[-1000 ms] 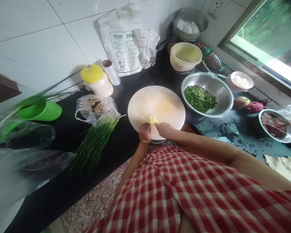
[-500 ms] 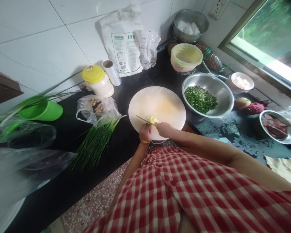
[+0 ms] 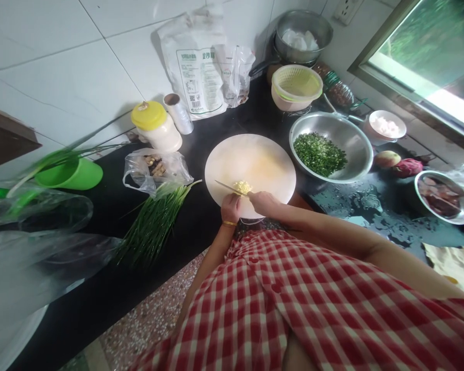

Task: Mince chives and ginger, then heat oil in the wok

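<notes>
A round white cutting board [image 3: 251, 153] lies on the counter in front of me. Near its front edge is a small heap of finely chopped pale yellow pieces [image 3: 242, 186], perhaps ginger or garlic. My right hand [image 3: 265, 202] is wrapped round the handle of a kitchen knife [image 3: 226, 185], whose blade points left along the near side of the heap. Close by the blade, my left hand [image 3: 231, 207] rests at the board's front edge with its fingers curled together. What those fingers hold, if anything, is hidden.
Right of the board stands a steel bowl [image 3: 358, 165] of chopped greens. A bunch of chives [image 3: 152, 226] and a plastic bag of ginger [image 3: 154, 167] lie left. Behind are a yellow-lidded jar [image 3: 158, 129] and a flour bag [image 3: 197, 77]. A metal bowl of meat [image 3: 443, 198] sits far right.
The view has shifted slightly. Both hands and the knife stay in nearly the same place by the chopped heap.
</notes>
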Tool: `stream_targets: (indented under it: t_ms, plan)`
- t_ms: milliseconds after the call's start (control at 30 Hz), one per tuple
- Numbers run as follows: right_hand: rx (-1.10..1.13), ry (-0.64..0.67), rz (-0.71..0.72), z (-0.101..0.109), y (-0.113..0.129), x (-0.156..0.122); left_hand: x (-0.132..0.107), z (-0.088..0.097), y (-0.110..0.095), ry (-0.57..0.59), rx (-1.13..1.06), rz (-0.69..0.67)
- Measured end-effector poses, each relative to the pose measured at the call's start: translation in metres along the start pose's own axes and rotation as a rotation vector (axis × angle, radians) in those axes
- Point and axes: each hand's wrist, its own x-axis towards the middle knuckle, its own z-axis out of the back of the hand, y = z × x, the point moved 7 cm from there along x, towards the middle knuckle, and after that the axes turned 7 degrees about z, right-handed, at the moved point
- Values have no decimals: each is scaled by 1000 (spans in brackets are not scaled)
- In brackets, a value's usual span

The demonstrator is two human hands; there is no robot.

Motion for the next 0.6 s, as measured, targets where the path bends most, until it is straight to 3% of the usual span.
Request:
stream_targets:
  t_ms: [200,433,600]
  plan:
    - [-19,38,22,-2,3,5,1,-5,2,23,33,37]
    - [6,-4,47,-4,10,19,1,-6,2,8,62,41]
    - [2,-24,17,-1,1,16,1,-5,3,10,22,43]
